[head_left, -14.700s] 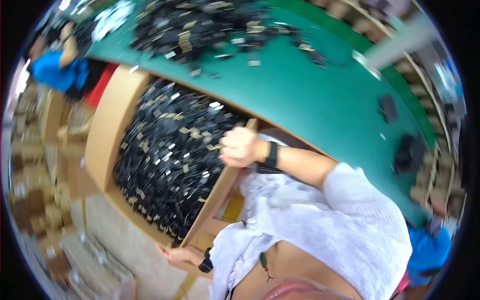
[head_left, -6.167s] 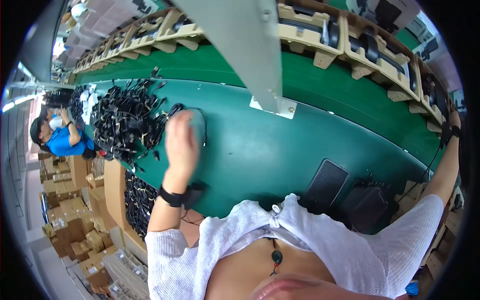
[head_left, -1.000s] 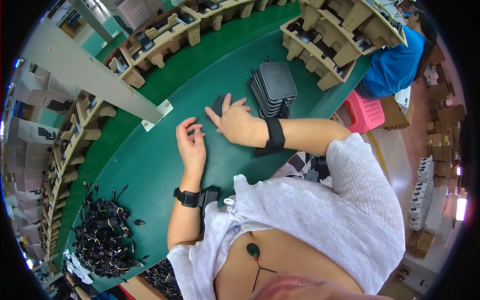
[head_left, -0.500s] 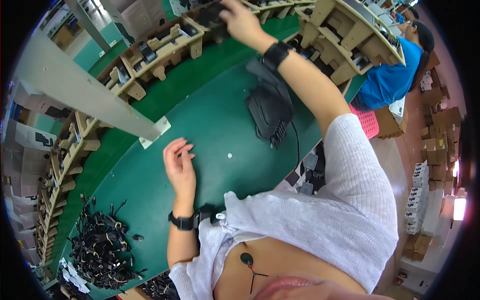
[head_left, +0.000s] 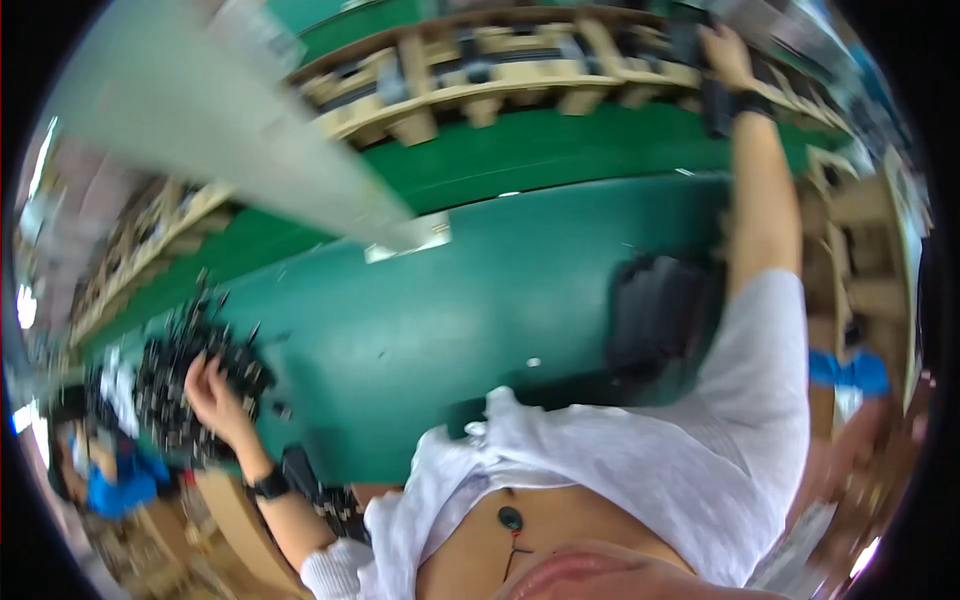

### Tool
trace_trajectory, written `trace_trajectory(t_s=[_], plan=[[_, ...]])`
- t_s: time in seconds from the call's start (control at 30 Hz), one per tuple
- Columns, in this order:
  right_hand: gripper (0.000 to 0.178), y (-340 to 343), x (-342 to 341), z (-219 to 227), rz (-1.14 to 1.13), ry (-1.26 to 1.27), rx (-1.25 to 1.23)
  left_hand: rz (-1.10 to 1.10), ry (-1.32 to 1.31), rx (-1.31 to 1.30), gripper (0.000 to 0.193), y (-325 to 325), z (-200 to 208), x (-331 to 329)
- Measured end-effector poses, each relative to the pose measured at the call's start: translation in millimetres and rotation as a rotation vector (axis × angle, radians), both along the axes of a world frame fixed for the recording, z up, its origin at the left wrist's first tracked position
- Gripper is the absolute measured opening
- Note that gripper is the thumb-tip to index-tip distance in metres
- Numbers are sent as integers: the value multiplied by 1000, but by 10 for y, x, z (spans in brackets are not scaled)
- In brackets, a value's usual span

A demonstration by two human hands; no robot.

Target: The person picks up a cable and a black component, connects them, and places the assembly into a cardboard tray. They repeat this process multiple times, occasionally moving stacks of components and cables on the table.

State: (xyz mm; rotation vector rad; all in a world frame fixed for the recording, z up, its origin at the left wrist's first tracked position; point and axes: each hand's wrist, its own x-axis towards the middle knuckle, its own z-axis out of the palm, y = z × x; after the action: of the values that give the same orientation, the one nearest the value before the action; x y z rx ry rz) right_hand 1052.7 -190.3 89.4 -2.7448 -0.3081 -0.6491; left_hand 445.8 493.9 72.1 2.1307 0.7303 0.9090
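My left hand (head_left: 214, 402) is over the near-right side of a heap of black cables (head_left: 190, 365) at the table's left end. Its fingers are loosely bent and apart, with no cable visibly held. Far off to the right, my right arm is stretched out to a row of moulded tan trays (head_left: 500, 78). There my right hand (head_left: 728, 60) has its fingers at a black, flat, pouch-like thing (head_left: 686, 42); blur hides its exact kind. On the green table, left of my right forearm, lies a stack of black pouches (head_left: 655, 312).
A pale metal post (head_left: 290, 150) rises from the table at left, its base plate (head_left: 410, 240) near the trays. A small white round piece (head_left: 533, 362) lies on the table. A person in blue (head_left: 125, 482) is at far left; blue clothing (head_left: 848, 372) shows at right.
The view has swung, so table and trays sit differently. My left hand has gone from the table's middle to the cable heap. My right hand stays out at the trays with the black thing.
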Motion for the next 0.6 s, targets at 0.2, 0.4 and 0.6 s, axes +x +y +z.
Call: trace_trajectory(t_s=[0.2,0.4,0.6], plan=[[38,-1322,662,-81,-41,-106,-575,130,-5,246,20,329,1,101],[34,-393,297,-550,-185,-136,-475,212,345,724,13,572,437,-154],[33,-310,-90,-189,-127,-206,-701,134,529,854,9,196,695,81]])
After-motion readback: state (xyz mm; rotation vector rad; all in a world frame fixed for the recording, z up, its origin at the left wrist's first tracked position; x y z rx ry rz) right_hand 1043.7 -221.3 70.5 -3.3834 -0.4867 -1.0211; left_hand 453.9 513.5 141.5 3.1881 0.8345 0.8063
